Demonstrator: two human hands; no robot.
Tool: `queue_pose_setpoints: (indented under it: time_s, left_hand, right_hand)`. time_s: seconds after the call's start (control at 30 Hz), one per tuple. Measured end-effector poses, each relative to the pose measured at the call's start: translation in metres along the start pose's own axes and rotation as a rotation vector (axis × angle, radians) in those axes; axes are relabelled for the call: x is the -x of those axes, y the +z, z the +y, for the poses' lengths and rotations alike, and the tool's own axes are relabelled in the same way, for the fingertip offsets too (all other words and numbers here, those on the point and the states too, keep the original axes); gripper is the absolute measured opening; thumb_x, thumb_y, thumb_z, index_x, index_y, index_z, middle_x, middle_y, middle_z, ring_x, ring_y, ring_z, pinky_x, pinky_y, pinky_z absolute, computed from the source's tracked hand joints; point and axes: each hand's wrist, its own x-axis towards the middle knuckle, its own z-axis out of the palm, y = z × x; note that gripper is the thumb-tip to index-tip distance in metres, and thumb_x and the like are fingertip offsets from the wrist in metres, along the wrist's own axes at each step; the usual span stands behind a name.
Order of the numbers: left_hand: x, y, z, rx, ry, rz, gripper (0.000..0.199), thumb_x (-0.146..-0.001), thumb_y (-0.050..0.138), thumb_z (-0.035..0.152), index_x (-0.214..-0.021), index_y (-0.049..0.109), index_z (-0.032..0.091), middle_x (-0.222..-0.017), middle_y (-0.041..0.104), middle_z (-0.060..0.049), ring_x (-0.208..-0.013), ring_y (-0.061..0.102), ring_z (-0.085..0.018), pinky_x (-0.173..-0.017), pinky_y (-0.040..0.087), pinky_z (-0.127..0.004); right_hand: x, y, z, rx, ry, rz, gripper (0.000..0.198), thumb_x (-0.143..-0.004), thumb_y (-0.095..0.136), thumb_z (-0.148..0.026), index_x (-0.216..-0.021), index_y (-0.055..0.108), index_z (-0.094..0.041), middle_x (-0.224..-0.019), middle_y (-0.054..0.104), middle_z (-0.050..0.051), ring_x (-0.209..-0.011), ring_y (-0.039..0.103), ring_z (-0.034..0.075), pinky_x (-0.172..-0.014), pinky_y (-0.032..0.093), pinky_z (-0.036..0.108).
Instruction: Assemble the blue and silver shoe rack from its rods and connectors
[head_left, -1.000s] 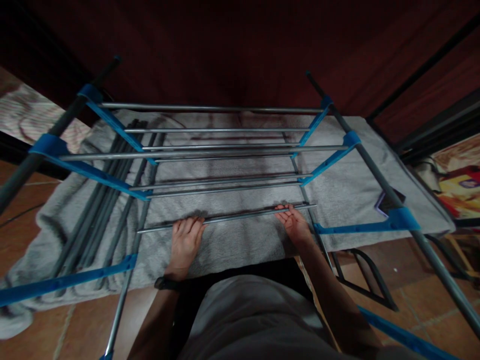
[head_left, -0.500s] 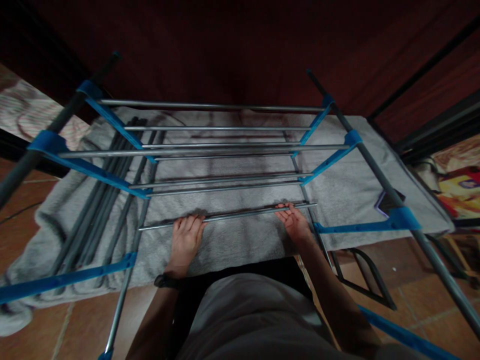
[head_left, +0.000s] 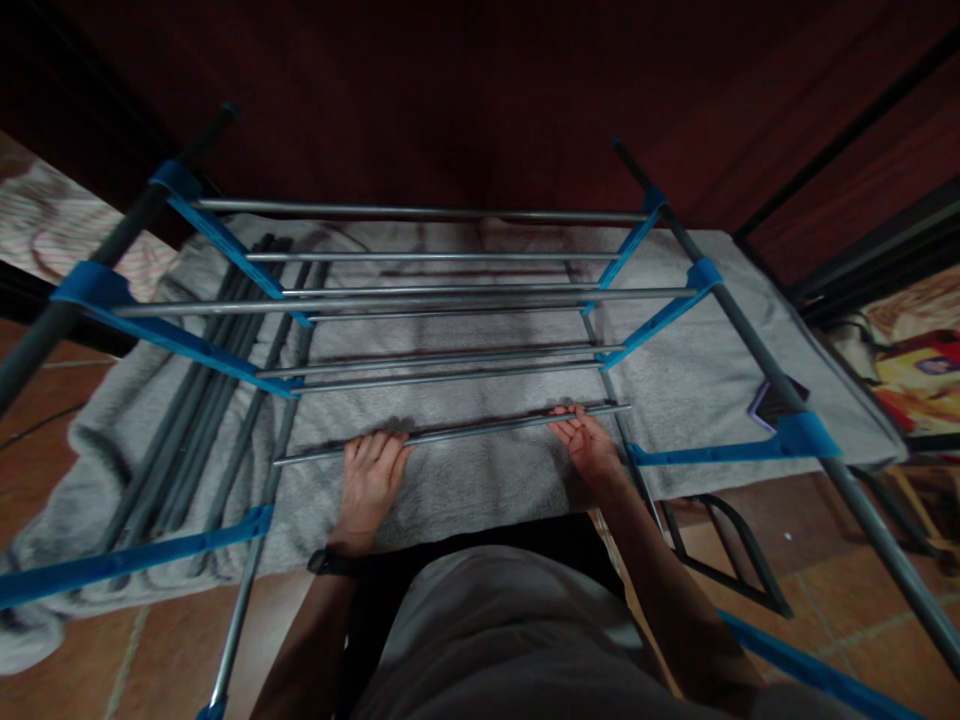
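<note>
A thin metal rod (head_left: pixel 480 429) lies across between both my hands, its right end slightly higher in view than its left. My left hand (head_left: pixel 373 474) is wrapped over it from above, left of its middle. Near the rod's right end my right hand (head_left: pixel 587 440) holds it with fingertips, palm turned up. Around the hands stands a rack frame of grey tubes with blue plastic brackets: a left bracket (head_left: pixel 135 546) and a right bracket (head_left: pixel 705 454) flank the rod. Both rod ends are apart from these brackets. Beyond it, several rods, such as the upper bar (head_left: pixel 420 301), span the frame.
A grey blanket (head_left: pixel 697 350) covers the surface below. Several loose grey tubes (head_left: pixel 202 430) lie on it at left. A dark flat object (head_left: pixel 780 402) sits near the right bracket. A dark metal frame (head_left: pixel 727 560) stands on the tiled floor (head_left: pixel 832 560) at right.
The rod has shifted very slightly to the left within my hands' reach. Both hands keep their hold, and the rack stands as before.
</note>
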Motion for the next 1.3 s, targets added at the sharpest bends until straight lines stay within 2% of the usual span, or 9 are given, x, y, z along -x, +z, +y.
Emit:
queue_pose_setpoints:
  time_s: [0.3, 0.6, 0.8, 0.97, 1.3]
  left_hand:
    - [-0.0005, 0.0021, -0.0006, -0.024, 0.009, 0.018, 0.031, -0.100, 0.044, 0.036, -0.119, 0.065, 0.023, -0.105, 0.070, -0.010, -0.097, 0.062, -0.027, -0.092, 0.039, -0.043]
    - [-0.0014, 0.0015, 0.0013, -0.011, 0.001, 0.002, 0.029, -0.100, 0.043, 0.035, -0.116, 0.064, 0.022, -0.097, 0.070, -0.009, -0.091, 0.061, -0.027, -0.087, 0.039, -0.042]
    - [-0.0013, 0.0011, 0.0014, 0.009, -0.005, 0.008, 0.029, -0.099, 0.048, 0.040, -0.114, 0.063, 0.022, -0.094, 0.070, -0.008, -0.092, 0.062, -0.027, -0.086, 0.039, -0.042]
    - [-0.0008, 0.0004, -0.0001, -0.022, 0.002, 0.005, 0.027, -0.100, 0.045, 0.037, -0.109, 0.065, 0.022, -0.091, 0.070, -0.008, -0.088, 0.061, -0.026, -0.084, 0.039, -0.041]
    - [0.0005, 0.0034, -0.0022, -0.040, 0.018, 0.035, 0.029, -0.100, 0.047, 0.036, -0.115, 0.065, 0.020, -0.102, 0.071, -0.009, -0.095, 0.062, -0.026, -0.091, 0.039, -0.042]
  right_hand:
    - [0.0009, 0.0002, -0.0012, -0.023, 0.018, 0.002, 0.015, -0.080, 0.077, -0.033, -0.083, 0.064, -0.025, -0.087, 0.076, 0.002, -0.095, 0.074, 0.020, -0.096, 0.057, 0.039]
    - [0.0014, -0.0003, -0.0020, -0.007, 0.011, -0.011, 0.015, -0.081, 0.076, -0.035, -0.087, 0.065, -0.026, -0.089, 0.076, 0.000, -0.098, 0.073, 0.019, -0.097, 0.055, 0.040]
    - [0.0015, 0.0006, -0.0012, -0.019, 0.006, -0.004, 0.014, -0.081, 0.076, -0.032, -0.085, 0.066, -0.025, -0.089, 0.076, 0.001, -0.094, 0.074, 0.018, -0.092, 0.058, 0.036]
    - [0.0028, 0.0023, -0.0009, -0.018, -0.004, -0.008, 0.014, -0.080, 0.077, -0.031, -0.084, 0.066, -0.024, -0.088, 0.076, 0.001, -0.092, 0.074, 0.018, -0.089, 0.059, 0.034]
    - [0.0028, 0.0012, -0.0018, -0.023, 0.013, -0.022, 0.020, -0.076, 0.080, -0.034, -0.083, 0.065, -0.024, -0.087, 0.076, 0.001, -0.093, 0.073, 0.019, -0.092, 0.057, 0.035]
